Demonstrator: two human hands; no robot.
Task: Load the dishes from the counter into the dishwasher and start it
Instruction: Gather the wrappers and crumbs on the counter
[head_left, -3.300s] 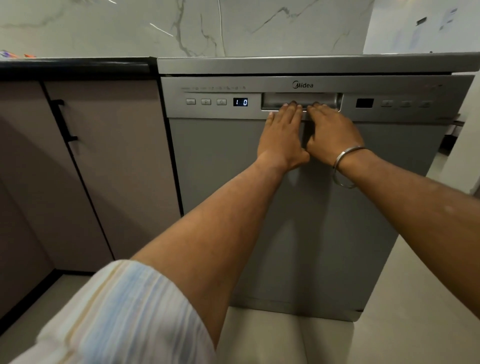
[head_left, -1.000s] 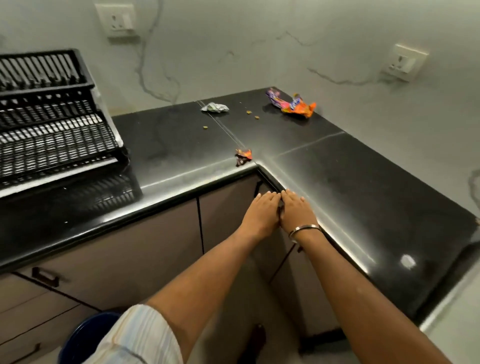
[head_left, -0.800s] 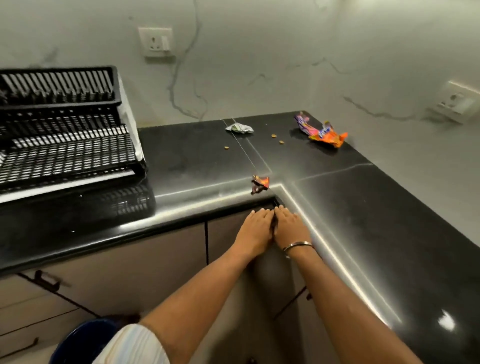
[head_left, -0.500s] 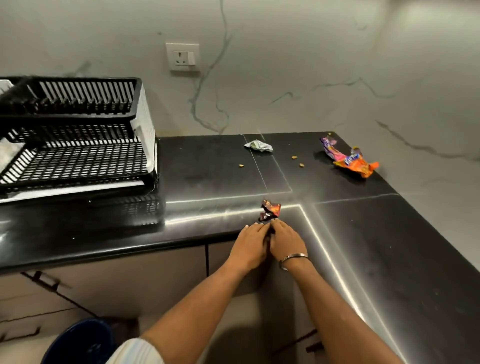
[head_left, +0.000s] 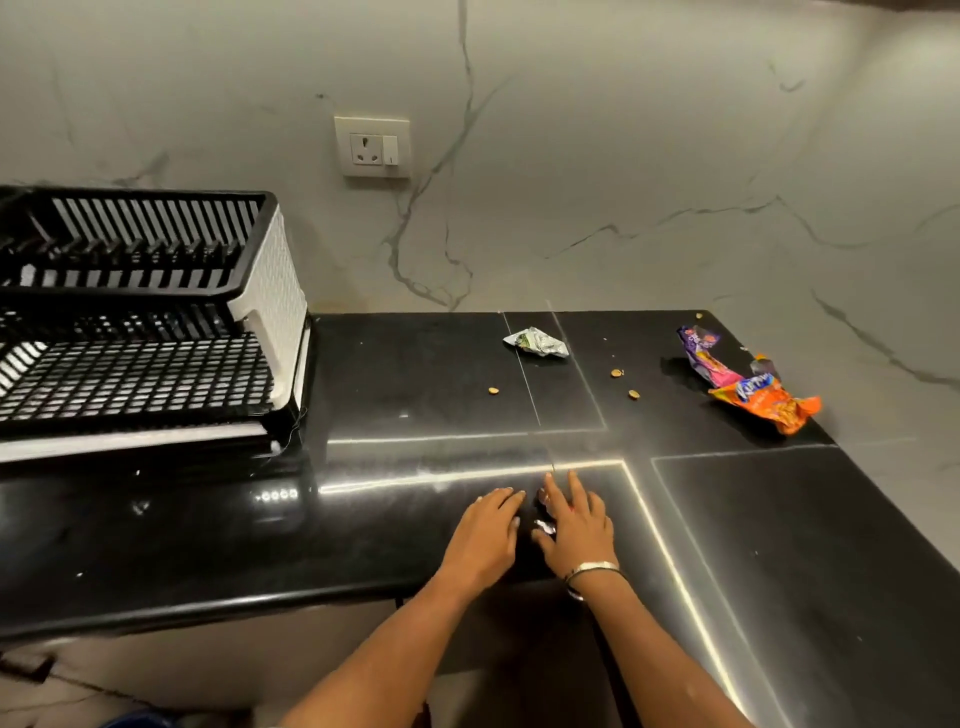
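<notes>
Counter (head_left: 415, 545) beneath both hands' fingers (head_left: 498, 499).

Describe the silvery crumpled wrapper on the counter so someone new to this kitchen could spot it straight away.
Find the wall socket above the black counter. Below it and a little to the right, near the wall, lies the silvery wrapper, a small crumpled scrap beside a seam in the stone. It is pale silver-white with a bit of green, unlike the larger orange and purple wrapper in the far right corner.

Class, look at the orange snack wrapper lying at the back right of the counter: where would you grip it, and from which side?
Pinch the orange wrapper from above at its raised, crumpled middle. It lies flat on the counter, so a side approach finds no edge.
</notes>
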